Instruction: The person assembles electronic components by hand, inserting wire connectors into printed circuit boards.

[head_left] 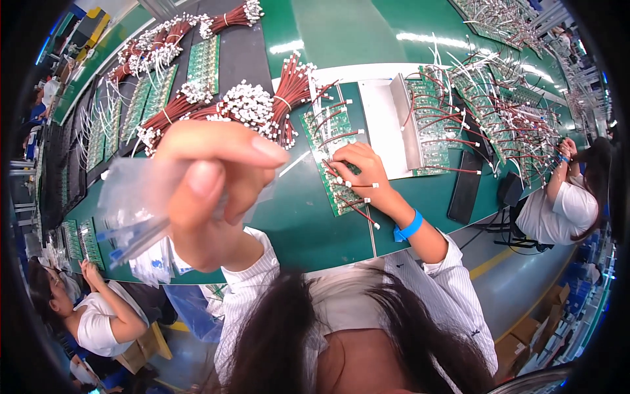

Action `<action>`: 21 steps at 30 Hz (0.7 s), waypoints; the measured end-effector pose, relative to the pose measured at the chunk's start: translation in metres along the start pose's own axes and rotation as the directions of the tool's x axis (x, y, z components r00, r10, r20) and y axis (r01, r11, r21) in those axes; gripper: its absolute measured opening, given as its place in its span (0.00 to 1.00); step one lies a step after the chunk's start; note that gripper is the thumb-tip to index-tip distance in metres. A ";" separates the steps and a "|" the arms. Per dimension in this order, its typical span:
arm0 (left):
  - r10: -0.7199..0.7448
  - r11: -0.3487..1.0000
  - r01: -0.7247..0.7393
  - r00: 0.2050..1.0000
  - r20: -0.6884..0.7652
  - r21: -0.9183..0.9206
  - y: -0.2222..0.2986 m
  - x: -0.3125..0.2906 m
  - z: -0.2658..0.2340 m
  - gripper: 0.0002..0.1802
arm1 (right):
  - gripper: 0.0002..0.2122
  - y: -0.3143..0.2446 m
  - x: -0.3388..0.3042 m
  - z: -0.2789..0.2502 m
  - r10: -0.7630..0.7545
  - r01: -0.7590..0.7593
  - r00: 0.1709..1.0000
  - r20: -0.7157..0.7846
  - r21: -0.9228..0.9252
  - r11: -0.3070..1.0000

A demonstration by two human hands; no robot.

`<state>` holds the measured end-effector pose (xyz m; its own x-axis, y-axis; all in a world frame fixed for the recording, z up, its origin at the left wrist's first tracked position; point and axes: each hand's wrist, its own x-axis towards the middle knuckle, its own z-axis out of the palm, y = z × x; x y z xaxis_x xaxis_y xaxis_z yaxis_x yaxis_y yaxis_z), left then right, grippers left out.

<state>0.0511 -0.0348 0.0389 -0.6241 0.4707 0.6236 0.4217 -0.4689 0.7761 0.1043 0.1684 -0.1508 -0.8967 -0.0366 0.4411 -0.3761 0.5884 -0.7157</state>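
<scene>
Clear plastic bag (134, 194) in left hand (213, 190)

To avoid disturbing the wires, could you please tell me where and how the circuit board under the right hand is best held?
Probably by the long left edge of the circuit board, coming from the left: it looks mostly free, while red wires stick out past the right edge and the right hand reaches over that side.
</scene>
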 end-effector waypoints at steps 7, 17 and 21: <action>0.008 1.000 -0.008 1.000 -0.010 0.009 -0.002 0.004 0.002 0.13 | 0.02 0.004 0.002 0.002 0.006 -0.006 0.998 -0.057 0.001 1.000; -0.079 0.997 0.079 0.984 -0.157 -0.011 -0.010 0.003 0.003 0.17 | 0.09 -0.015 0.007 -0.015 0.139 -0.141 0.990 0.025 0.152 0.978; -0.241 0.970 0.244 0.965 -0.102 0.015 -0.015 0.013 0.012 0.16 | 0.09 -0.058 0.029 -0.067 0.081 -0.081 0.990 -0.117 0.001 0.997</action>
<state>0.0447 -0.0122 0.0362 -0.7715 0.4909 0.4047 0.2664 -0.3283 0.9062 0.1162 0.1872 -0.0599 -0.8908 0.1059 0.4420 -0.3021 0.5885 -0.7499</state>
